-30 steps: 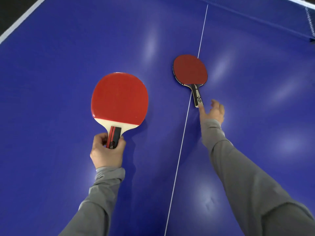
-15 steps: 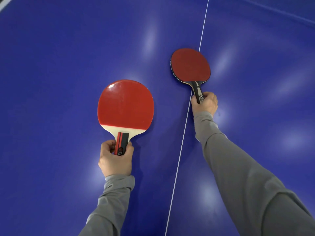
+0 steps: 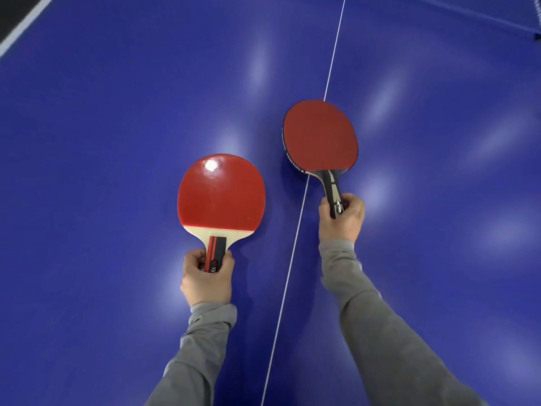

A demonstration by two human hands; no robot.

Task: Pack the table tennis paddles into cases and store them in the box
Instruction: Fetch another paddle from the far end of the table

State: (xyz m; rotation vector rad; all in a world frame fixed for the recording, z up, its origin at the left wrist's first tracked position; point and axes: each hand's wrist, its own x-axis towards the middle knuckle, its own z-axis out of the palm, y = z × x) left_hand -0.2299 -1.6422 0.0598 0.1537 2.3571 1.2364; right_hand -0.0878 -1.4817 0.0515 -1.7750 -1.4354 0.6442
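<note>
Two paddles, one in each hand, over the blue surface [image 3: 117, 171] of a table tennis table.

Left hand [image 3: 206, 278]: fingers and thumb curled round the short red-and-black handle of the left paddle [image 3: 221, 191], gripping it from below. Bright red rubber face up, a pale wooden band between rubber and handle, blade pointing away toward the far edge. Glossy, with a white glint near the top of the blade. Held left of the white centre line [image 3: 295, 244], not crossing it. Whether resting on the surface or lifted just off it: cannot tell.

Right hand [image 3: 342, 218]: clenched round the end of the slim dark handle of the right paddle [image 3: 320, 136], thumb and fingers wrapped at either side. Darker, matte red face up, black edge tape with small white lettering along the left rim. Blade lying across the centre line, farther toward the far edge than the left paddle, tilted slightly leftward from the handle. Contact with the surface likewise unclear.

Paddles well apart from each other, blades not touching. Both arms in grey sleeves [image 3: 380, 332], reaching in from the near edge. White border line [image 3: 23, 30] at the far left corner.
</note>
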